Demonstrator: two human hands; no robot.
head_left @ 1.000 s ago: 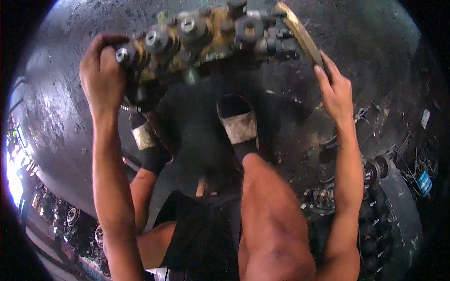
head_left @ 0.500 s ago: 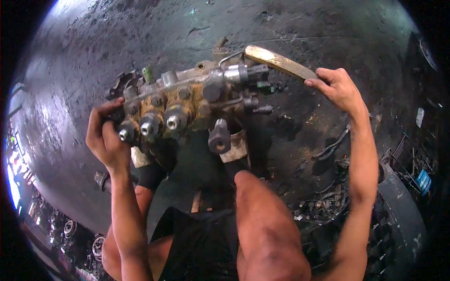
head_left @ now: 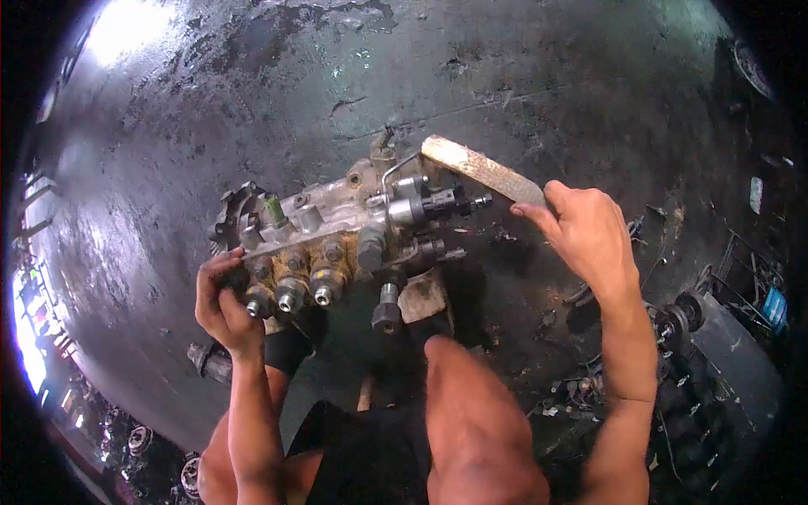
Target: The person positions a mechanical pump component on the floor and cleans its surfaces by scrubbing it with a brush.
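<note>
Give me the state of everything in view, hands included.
Left hand: gripping machine part's end
Right hand: closed on wooden strip
Machine part: grimy, held at one end
Wooden strip: held slanted, contact with part unclear
Green plug: sticking up
Floor: dark, stained

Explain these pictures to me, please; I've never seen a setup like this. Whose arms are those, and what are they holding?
There is no robot here: these are a person's own bare arms. One camera, worn on the head, looks down past the knees, so every picture shares that viewpoint. The left hand grips one end of a grimy metal assembly with several fittings sticking out. The right hand holds a worn wooden strip, perhaps a brush handle; I can't make out bristles. Below is a dark, stained floor, with small loose parts lying towards the lower right.
</note>
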